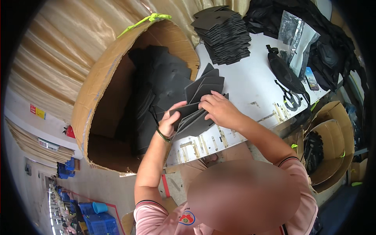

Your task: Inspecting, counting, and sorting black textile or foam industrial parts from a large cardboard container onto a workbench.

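**Held a fan of dark grey sheets in both hands**

Pinched the 9 o'clock end of the sheets, close to the hub of the view, in the left hand, thumb on the near side and fingers at the far edge. Set the right hand on the 3 o'clock side, fingers curled over the edges and thumb lower, that grip closed about some of the sheets; could not tell how many. Splayed one part of the fan toward 12 o'clock, another toward 6. Had all this over the near left part of a white desk; could not tell whether touching it. Wore a green band on the left wrist.

Had a large cardboard box open just beside the left hand, from 8 round to 11 o'clock, with dark flat pieces heaped inside and a yellow-green strip on the rim. Saw a tall stack of dark sheets near 1 o'clock. Saw toward 2 o'clock a black pouch, a clear plastic bag and piled black fabric; just short of 3, dark-handled scissors. Found tape scraps along the near edge, from 3 to 6. Noted cardboard cartons past 3 o'clock, beyond the desk, and blue crates with a light-blue bucket between 7 and 8.
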A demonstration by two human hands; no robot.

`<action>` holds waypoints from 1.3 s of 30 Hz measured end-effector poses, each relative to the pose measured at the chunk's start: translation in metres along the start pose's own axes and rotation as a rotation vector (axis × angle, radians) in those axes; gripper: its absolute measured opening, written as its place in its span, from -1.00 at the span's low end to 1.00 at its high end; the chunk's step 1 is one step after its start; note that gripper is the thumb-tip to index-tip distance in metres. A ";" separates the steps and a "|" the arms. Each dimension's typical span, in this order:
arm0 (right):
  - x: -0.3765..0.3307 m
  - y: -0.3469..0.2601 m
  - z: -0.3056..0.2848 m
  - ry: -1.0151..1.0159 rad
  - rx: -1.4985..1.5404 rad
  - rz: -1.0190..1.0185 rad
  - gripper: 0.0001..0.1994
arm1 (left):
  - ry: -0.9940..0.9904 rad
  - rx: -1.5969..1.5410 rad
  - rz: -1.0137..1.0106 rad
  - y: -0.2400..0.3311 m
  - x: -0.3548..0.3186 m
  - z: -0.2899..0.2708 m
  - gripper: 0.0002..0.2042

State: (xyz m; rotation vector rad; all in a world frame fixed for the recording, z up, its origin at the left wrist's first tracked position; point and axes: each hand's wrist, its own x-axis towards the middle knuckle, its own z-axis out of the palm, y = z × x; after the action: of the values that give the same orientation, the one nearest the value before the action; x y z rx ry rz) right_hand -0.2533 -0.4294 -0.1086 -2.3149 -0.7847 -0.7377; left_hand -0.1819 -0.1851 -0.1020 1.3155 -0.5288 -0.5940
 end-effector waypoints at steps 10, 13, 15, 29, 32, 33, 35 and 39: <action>0.009 0.000 0.009 -0.149 -0.065 -0.102 -0.55 | -0.208 0.463 -0.375 0.049 0.045 0.007 -0.32; 0.012 0.001 0.014 -0.158 -0.042 -0.132 -0.56 | -0.338 0.713 -0.343 0.047 0.071 0.022 -0.40; 0.012 0.005 0.017 -0.088 -0.028 -0.153 -0.58 | -0.340 0.760 -0.355 0.045 0.081 0.033 -0.49; 0.017 -0.004 -0.030 -0.177 -0.293 -0.121 -0.59 | -0.052 0.731 -0.478 0.057 0.111 0.036 -0.56; 0.014 0.000 -0.023 -0.215 -0.341 -0.001 -0.57 | -0.099 0.628 -0.465 0.043 0.111 0.013 -0.64; 0.010 0.005 -0.024 -0.217 -0.342 0.005 -0.57 | -0.105 0.627 -0.467 0.038 0.109 0.015 -0.64; 0.001 0.018 -0.030 -0.105 -0.303 0.065 -0.56 | 0.017 0.359 -0.244 0.030 0.095 0.022 -0.73; -0.005 0.031 -0.045 -0.060 -0.310 0.072 -0.61 | 0.111 0.356 -0.023 0.002 0.077 -0.011 -0.76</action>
State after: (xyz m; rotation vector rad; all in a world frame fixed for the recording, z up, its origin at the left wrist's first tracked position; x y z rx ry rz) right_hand -0.2493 -0.4814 -0.0921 -2.6379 -0.6455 -0.8084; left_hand -0.1172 -0.2290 -0.1004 1.6828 -0.5445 -0.4549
